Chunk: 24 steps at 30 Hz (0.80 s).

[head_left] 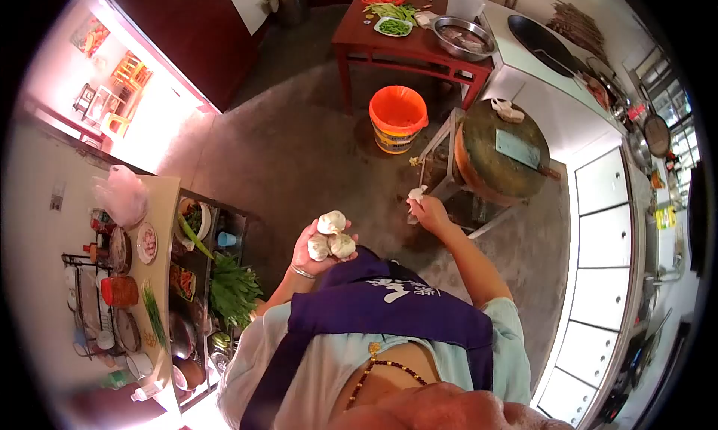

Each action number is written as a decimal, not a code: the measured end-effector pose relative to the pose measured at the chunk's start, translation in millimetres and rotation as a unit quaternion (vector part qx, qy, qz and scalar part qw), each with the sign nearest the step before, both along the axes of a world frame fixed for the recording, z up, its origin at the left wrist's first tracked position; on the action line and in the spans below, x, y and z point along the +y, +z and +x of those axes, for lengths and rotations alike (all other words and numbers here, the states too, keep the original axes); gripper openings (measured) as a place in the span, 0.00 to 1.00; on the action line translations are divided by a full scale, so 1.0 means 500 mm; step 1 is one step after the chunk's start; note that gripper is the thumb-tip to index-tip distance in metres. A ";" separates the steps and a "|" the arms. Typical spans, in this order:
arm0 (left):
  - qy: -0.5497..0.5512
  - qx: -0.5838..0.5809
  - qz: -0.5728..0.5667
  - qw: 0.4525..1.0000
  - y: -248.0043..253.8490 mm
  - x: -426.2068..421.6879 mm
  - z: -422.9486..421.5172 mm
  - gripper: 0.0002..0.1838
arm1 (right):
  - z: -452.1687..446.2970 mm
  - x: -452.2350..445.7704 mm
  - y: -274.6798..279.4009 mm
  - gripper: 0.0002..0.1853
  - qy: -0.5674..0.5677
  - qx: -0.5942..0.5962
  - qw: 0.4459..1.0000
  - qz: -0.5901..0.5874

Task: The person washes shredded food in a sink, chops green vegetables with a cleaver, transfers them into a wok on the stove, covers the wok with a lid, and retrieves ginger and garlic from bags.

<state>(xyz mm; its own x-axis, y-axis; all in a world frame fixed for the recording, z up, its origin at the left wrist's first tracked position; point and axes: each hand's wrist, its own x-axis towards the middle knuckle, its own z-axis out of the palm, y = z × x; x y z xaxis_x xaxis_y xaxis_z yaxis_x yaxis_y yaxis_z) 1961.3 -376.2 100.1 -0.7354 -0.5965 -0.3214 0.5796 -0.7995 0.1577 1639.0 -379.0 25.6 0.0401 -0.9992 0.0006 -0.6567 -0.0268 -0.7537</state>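
My left hand (301,252) is cupped, palm up, around three white garlic bulbs (331,223) in front of the dark blue apron. The bulbs rest against each other, and a bracelet circles the wrist below them. Held out to the right, my right hand (431,214) pinches a crumpled white, thin piece (417,194); I cannot make out whether it is plastic or paper. Beyond that hand stands a round chopping block (486,172) on a metal frame. A cleaver (517,148) lies flat on it, beside some pale pieces (507,111) near its far edge.
An orange bucket (397,114) stands on the floor ahead. Behind it, a red table (359,37) carries a metal basin (464,39), green vegetables and a plate. Shelves (168,228) with leafy greens (233,286) and jars line my left. A counter with a wok (540,45) runs along the right.
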 end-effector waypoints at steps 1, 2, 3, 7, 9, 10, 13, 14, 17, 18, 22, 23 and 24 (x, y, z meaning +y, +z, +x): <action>0.009 0.001 0.006 1.000 -0.003 -0.030 -0.008 0.24 | -0.018 -0.061 -0.007 0.18 0.003 -0.008 1.000 0.008; 0.015 0.003 0.010 1.000 -0.012 -0.057 -0.017 0.24 | -0.034 -0.118 -0.018 0.18 0.017 0.021 0.999 0.040; 0.021 0.006 0.018 1.000 -0.021 -0.093 -0.032 0.25 | -0.053 -0.178 -0.031 0.18 0.011 0.042 0.998 0.040; 0.007 0.002 0.030 1.000 -0.052 -0.267 -0.095 0.27 | -0.123 -0.410 -0.081 0.17 -0.015 0.105 0.993 0.060; -0.019 -0.016 0.004 1.000 -0.069 -0.356 -0.121 0.27 | -0.133 -0.501 -0.082 0.16 -0.034 0.151 0.985 0.070; -0.032 -0.002 -0.003 0.999 -0.087 -0.412 -0.137 0.26 | -0.145 -0.559 -0.069 0.16 -0.020 0.194 0.970 0.142; -0.062 0.014 -0.014 0.998 -0.140 -0.562 -0.169 0.29 | -0.182 -0.712 -0.146 0.15 -0.041 0.220 0.967 0.122; -0.063 0.020 -0.013 0.998 -0.138 -0.597 -0.179 0.30 | -0.193 -0.766 -0.171 0.17 -0.026 0.265 0.948 0.176; -0.059 0.039 0.005 0.997 -0.162 -0.723 -0.206 0.32 | -0.209 -0.917 -0.150 0.18 -0.013 0.319 0.892 0.320; -0.042 0.041 0.008 0.998 -0.171 -0.744 -0.211 0.32 | -0.226 -0.965 -0.212 0.18 -0.021 0.347 0.871 0.349; -0.006 0.070 0.032 0.997 -0.231 -0.822 -0.216 0.31 | -0.271 -1.102 -0.291 0.20 -0.038 0.327 0.837 0.437; -0.001 0.066 0.052 0.996 -0.240 -0.836 -0.218 0.31 | -0.281 -1.117 -0.310 0.21 -0.026 0.321 0.856 0.404; 0.002 0.061 0.072 0.996 -0.247 -0.842 -0.216 0.31 | -0.288 -1.120 -0.327 0.23 -0.015 0.315 0.874 0.370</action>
